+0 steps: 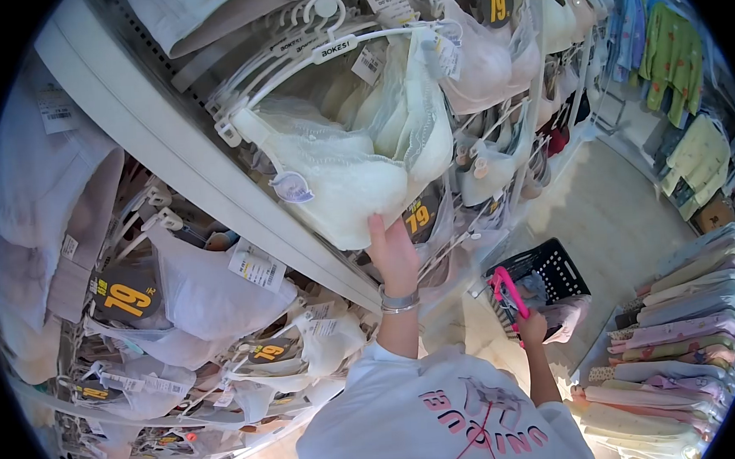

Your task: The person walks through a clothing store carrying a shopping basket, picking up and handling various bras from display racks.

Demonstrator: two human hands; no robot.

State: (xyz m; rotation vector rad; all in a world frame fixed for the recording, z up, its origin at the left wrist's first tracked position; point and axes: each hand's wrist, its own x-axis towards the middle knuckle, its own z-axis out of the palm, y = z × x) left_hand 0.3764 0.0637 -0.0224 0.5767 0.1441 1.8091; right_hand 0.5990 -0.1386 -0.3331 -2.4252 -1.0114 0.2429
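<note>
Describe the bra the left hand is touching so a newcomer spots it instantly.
Right of the picture's wide diagonal white panel, find the front white hanger marked BOKESI. The pale bra hangs from it, touched below by the left hand. A lilac tag sets it apart from neighbouring bras.

A clothing shop, among underwear racks: at the left hand (pixel 394 251), a pale bra (pixel 341 193) hangs from a branded hanger (pixel 337 48), a black-and-yellow price sign (pixel 418 218) just beside; right of the right hand (pixel 533 327), which grips a shopping basket (pixel 571 270), garments (pixel 689 329) hang in rows.
</note>
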